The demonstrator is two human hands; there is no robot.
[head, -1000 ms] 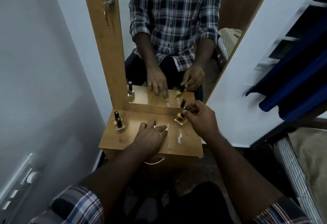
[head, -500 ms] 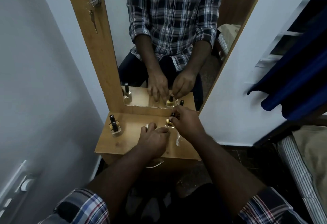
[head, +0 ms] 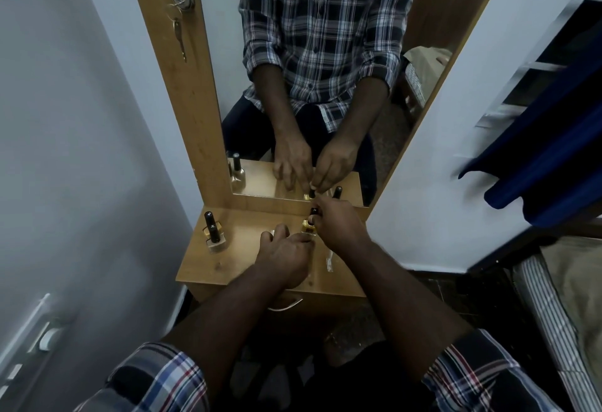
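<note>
right hand (head: 338, 229) pinches the nail polish bottle (head: 306, 225) by its cap, left hand (head: 286, 254) rests loose on the bench (head: 239, 266) at its 7 o'clock, spare bottles (head: 213, 237) at 9.

Likely a home bedroom, dressing-table mirror (head: 325, 69), striped mattress (head: 553, 314)

Narrow light-brown wooden dresser top (head: 237, 268), boxed by grey-white wall (head: 97, 151) on left, white wall (head: 456, 183) on right, upright mirror panel (head: 325, 86) at back. Left side taken by two gold glass nail-polish bottles with tall black caps (head: 213, 232), touching each other. Bare wood between those and left hand (head: 283, 257): passable from front edge. Centre-right blocked by left hand, right hand (head: 338, 227) and small gold black-capped bottle (head: 308, 226) pinched there. Flat near right forearm: thin clear strip (head: 329, 260).
</note>
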